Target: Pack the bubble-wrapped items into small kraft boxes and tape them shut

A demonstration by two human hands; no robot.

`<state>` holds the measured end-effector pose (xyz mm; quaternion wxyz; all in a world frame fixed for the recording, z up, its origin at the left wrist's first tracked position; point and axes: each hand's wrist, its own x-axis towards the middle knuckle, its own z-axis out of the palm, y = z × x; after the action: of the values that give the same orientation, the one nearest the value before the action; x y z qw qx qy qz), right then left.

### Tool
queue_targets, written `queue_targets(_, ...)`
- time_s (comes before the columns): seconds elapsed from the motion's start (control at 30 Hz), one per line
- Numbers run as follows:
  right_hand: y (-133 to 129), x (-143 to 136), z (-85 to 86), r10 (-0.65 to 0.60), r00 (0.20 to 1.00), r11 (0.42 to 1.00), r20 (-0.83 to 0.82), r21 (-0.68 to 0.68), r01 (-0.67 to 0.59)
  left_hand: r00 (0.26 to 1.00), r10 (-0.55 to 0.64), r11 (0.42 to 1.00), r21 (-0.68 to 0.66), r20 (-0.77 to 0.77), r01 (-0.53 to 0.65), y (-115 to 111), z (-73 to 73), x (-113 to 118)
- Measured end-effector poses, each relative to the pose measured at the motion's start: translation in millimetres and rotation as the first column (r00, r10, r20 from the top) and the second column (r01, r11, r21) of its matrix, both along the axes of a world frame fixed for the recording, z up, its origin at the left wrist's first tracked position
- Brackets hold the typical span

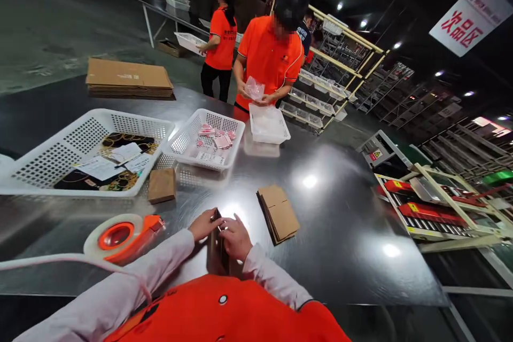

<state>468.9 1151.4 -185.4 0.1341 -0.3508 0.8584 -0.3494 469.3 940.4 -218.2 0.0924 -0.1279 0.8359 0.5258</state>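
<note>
Table (332, 224) — dark, glossy; on it we note white basket (82, 139) at far left, tape dispenser (134, 243) nearer us, small cardboard stack (278, 211) at right. Cardboard piece (216, 254) upright between — our left hand (203, 225) pinches its top edge, right hand (235, 238) touches its right side; whether gripping, we cannot tell.

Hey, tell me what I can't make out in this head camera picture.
- Head view: the lower end of the brown cardboard piece, apparently behind the orange shirt.
- Head view: the wording on the paper slips, too small to read.
- Head view: what the co-worker's clear bag contains, too small and blurred.
- Head view: the white cord's far end, cut off by the left edge.
</note>
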Motion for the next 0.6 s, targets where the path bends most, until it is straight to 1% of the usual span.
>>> queue_targets(0.03,5.2,-3.4,7.1,0.219,0.973,0.972,-0.074,0.102,-0.211,1.000,-0.019,1.000,-0.016,0.003,0.019,-0.4,-0.5,-1.5)
queue_targets(0.07,9.5,-5.5,14.3,0.387,0.914,0.912,-0.121,0.200,-0.359,0.999,-0.038,0.999,-0.016,0.016,0.038,-1.7,-0.9,-2.5)
queue_targets(0.1,12.6,-5.7,20.9,0.494,0.855,0.852,-0.162,0.285,-0.438,0.997,-0.067,0.998,-0.013,0.035,0.068,-3.9,-1.1,-3.2)
queue_targets(0.13,14.1,-3.7,26.4,0.557,0.807,0.807,-0.196,0.360,-0.469,0.992,-0.116,0.993,-0.026,0.053,0.117,-6.7,-1.0,-3.7)
queue_targets(0.17,13.7,0.2,30.7,0.596,0.774,0.770,-0.215,0.427,-0.474,0.981,-0.184,0.979,-0.074,0.060,0.189,-10.0,-0.3,-4.4)
queue_targets(0.2,11.2,5.9,33.6,0.619,0.755,0.739,-0.218,0.486,-0.467,0.964,-0.260,0.952,-0.153,0.055,0.265,-13.4,1.1,-5.7)
queue_targets(0.23,6.5,12.6,35.3,0.626,0.751,0.718,-0.211,0.533,-0.448,0.944,-0.329,0.911,-0.251,0.040,0.328,-16.6,3.5,-7.6)
queue_targets(0.27,-0.1,19.4,36.0,0.620,0.760,0.701,-0.195,0.571,-0.426,0.925,-0.381,0.863,-0.354,0.017,0.362,-19.4,6.9,-10.3)
queue_targets(0.33,-16.8,30.7,36.5,0.589,0.794,0.682,-0.148,0.619,-0.390,0.894,-0.446,0.778,-0.511,-0.041,0.364,-23.2,16.2,-17.0)
queue_targets(0.4,-33.4,35.5,38.4,0.566,0.820,0.665,-0.085,0.635,-0.393,0.872,-0.481,0.735,-0.585,-0.093,0.343,-23.7,26.5,-23.1)
queue_targets(0.47,-44.3,33.9,42.9,0.556,0.831,0.645,0.011,0.625,-0.440,0.836,-0.534,0.684,-0.644,-0.122,0.343,-21.1,34.4,-25.4)
queue_targets(0.5,-46.9,31.7,45.8,0.545,0.836,0.648,0.061,0.603,-0.466,0.817,-0.562,0.658,-0.667,-0.127,0.348,-19.1,36.7,-24.6)
queue_targets(0.53,-47.7,29.1,48.8,0.518,0.850,0.675,0.090,0.567,-0.472,0.801,-0.585,0.635,-0.686,-0.126,0.356,-17.1,37.7,-22.3)
queue_targets(0.6,-45.7,25.0,53.9,0.431,0.898,0.774,0.082,0.478,-0.415,0.774,-0.624,0.592,-0.712,-0.107,0.378,-14.2,36.8,-14.1)
